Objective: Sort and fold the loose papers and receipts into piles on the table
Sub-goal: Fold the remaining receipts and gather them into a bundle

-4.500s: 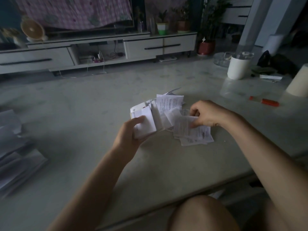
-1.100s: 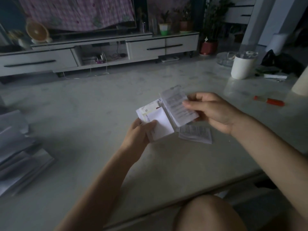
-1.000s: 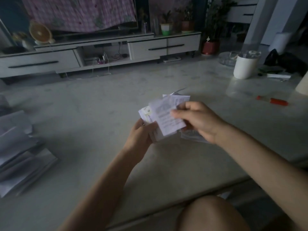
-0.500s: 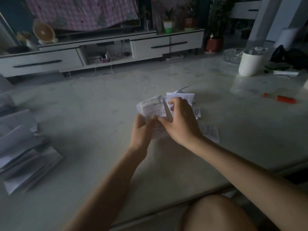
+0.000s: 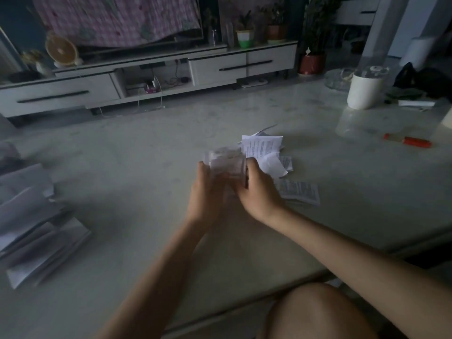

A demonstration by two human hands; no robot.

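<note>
The left hand (image 5: 208, 192) and right hand (image 5: 260, 192) clasp a blurred stack (image 5: 226, 163) between curled fingers over the table (image 5: 122, 155), with loose receipts (image 5: 263, 148) lying just beyond, and the slip the right hand earlier held apart is now merged into the stack.

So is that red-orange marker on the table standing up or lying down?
Lying down. The red-orange marker rests on its side on the pale stone table, to the right of the loose white papers.
</note>
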